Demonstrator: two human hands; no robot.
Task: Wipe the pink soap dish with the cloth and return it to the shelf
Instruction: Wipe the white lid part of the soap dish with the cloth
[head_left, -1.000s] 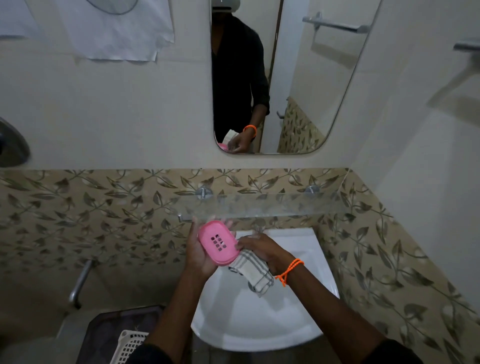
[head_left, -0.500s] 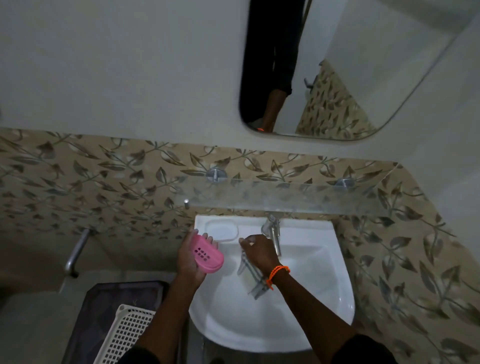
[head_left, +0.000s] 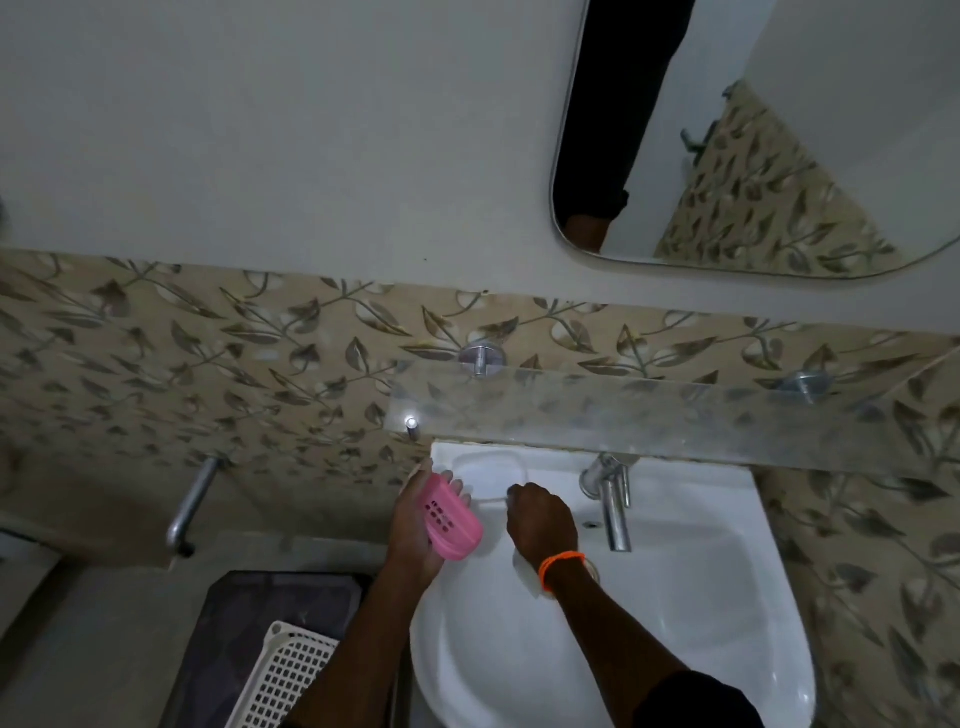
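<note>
The pink soap dish (head_left: 451, 520), with its slotted underside facing up, lies tilted in my left hand (head_left: 410, 538) over the left rim of the white sink (head_left: 779, 618). My right hand (head_left: 541, 526) is a closed fist just right of the dish, above the sink's moulded soap recess (head_left: 491, 474). Only a pale fold of the cloth (head_left: 527, 574) shows under its wrist, hard to tell from the basin. The frosted glass shelf (head_left: 654, 415) hangs on the wall above the sink with nothing on it.
A chrome tap (head_left: 613, 506) stands right of my right hand. A mirror (head_left: 810, 156) hangs above the shelf. Left of the sink are a metal wall bar (head_left: 191, 506), a dark bin (head_left: 249, 613) and a white lattice basket (head_left: 293, 675).
My view has tilted down and to the left. Both hands dropped from shelf height to the sink's back edge. The cloth, hanging plainly before, is now mostly hidden under my right hand.
</note>
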